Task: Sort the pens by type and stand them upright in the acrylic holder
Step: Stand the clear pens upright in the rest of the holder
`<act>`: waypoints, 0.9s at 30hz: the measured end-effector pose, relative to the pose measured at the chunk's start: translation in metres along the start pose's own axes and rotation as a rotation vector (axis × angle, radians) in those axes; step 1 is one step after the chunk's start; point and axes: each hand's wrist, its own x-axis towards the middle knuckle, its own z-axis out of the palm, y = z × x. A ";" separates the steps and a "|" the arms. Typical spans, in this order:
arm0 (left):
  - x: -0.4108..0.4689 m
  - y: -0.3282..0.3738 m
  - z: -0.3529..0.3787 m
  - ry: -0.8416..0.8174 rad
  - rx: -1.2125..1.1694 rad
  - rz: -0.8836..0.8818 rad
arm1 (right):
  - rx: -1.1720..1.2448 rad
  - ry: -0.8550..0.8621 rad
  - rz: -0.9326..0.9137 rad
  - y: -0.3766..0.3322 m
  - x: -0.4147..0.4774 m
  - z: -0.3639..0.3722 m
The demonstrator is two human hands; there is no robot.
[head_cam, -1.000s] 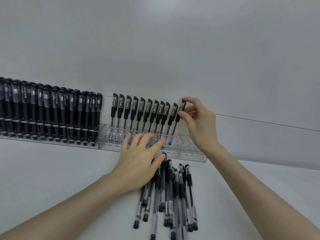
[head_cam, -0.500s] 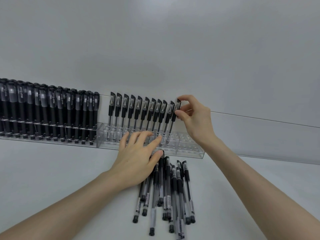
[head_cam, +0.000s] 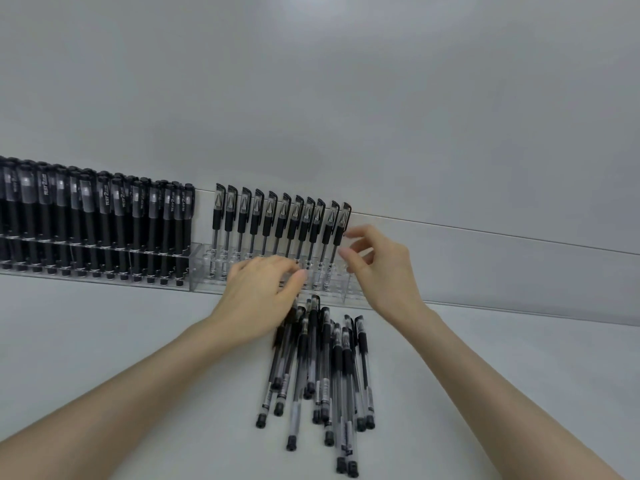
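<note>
A long clear acrylic holder [head_cam: 199, 271] runs along the wall. Its left part is packed with upright black-barrelled pens [head_cam: 104, 223]. To their right stands a row of clear-barrelled pens with black caps [head_cam: 277, 223]. Several more clear pens lie in a loose pile [head_cam: 322, 368] on the white table. My left hand [head_cam: 259, 299] rests on the top of the pile, fingers curled over the pen caps. My right hand [head_cam: 381, 268] hovers just right of the last upright pen [head_cam: 341, 225], fingers apart and holding nothing.
The holder's right end [head_cam: 349, 289] shows vacant slots behind my right hand. A plain grey wall stands close behind the holder. The white table surface [head_cam: 121, 334] stretches to the left and right of the pile.
My right hand has let go of the rightmost pen, which now stands in the holder, and has drawn back slightly to the right. My left hand has curled its fingers on the pile.
</note>
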 end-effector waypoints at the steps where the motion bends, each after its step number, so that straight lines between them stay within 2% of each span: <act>1: 0.000 0.001 -0.002 -0.003 -0.013 -0.010 | -0.014 -0.033 0.006 -0.001 -0.008 0.000; 5: -0.001 0.013 -0.014 -0.042 0.066 -0.021 | -0.065 -0.130 0.021 -0.001 -0.028 0.005; 7: -0.005 0.017 -0.021 -0.112 0.099 -0.038 | -0.075 -0.171 0.022 0.002 -0.034 0.010; 12: -0.040 0.017 -0.018 -0.252 0.132 -0.189 | -0.084 -0.319 -0.028 0.007 -0.048 0.020; 15: -0.052 0.018 -0.008 -0.267 0.067 -0.259 | -0.093 -0.389 -0.028 0.009 -0.052 0.024; 21: -0.037 0.021 -0.011 -0.316 -0.094 -0.425 | -0.073 -0.399 -0.022 0.009 -0.053 0.029; 27: -0.027 0.017 -0.021 -0.341 -0.085 -0.451 | -0.055 -0.415 -0.011 0.009 -0.053 0.025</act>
